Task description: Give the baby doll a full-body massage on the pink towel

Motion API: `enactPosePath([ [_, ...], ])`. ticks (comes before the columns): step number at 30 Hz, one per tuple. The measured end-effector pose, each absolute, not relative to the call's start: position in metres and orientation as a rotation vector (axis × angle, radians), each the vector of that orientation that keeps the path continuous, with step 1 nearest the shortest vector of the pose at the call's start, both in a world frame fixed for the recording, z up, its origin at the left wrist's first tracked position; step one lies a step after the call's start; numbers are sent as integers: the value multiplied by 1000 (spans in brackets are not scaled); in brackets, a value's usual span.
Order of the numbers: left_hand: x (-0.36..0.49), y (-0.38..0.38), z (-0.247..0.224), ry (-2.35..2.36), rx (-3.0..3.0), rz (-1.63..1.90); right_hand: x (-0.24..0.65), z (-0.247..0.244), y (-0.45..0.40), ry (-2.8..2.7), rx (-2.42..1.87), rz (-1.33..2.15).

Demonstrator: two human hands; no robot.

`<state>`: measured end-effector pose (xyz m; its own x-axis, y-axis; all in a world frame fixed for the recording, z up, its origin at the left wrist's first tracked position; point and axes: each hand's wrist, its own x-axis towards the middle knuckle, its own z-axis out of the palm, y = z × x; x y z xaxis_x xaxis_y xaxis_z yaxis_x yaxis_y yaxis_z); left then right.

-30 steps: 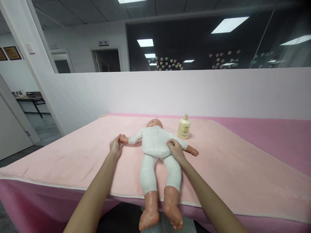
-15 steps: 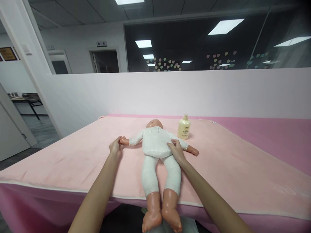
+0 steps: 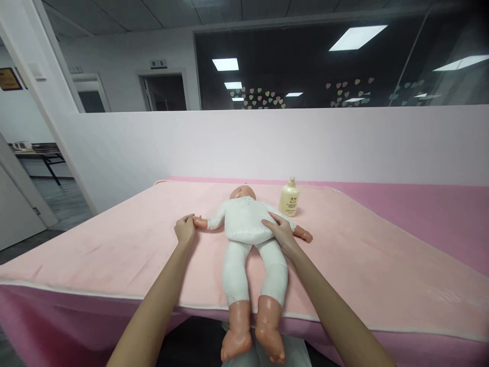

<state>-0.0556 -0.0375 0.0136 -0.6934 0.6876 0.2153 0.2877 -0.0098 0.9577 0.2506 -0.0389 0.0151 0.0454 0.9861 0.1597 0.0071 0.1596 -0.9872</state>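
A baby doll [image 3: 246, 224] in a white bodysuit lies on its back on the pink towel [image 3: 126, 239], its bare feet hanging past the near edge. My left hand [image 3: 186, 228] is closed on the doll's small hand at the left, with that arm stretched out sideways. On the right side of the doll's belly rests my right hand [image 3: 280, 229], thumb and fingers apart, lying against the white cloth. The doll's other arm reaches out beyond it. A pale yellow pump bottle [image 3: 289, 199] stands upright just behind that arm.
The towel covers a padded pink surface [image 3: 428, 214] that meets a white half wall [image 3: 244, 148] with glass above. At the left are a door [image 3: 19, 199] and, farther off, a table [image 3: 42, 155] with things on it.
My left hand has shifted slightly right, and the doll's held arm is a little more bent. The fingers of my right hand have moved slightly on the belly. The view has tilted slightly.
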Motion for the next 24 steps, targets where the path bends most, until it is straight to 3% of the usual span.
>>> enactPosePath([
  [3,-52,-43,13,2293,1314,1445,252,15,-39,-1226,-1106,1069],
  [13,-46,-49,20,2768,1450,883,244,12,-41,-1379,-1182,877],
  [19,-45,-50,17,2700,1665,1307,244,7,-39,-1426,-1208,833],
  [24,-27,-53,21,2285,2115,1668,242,4,-39,-1546,-1210,572],
])
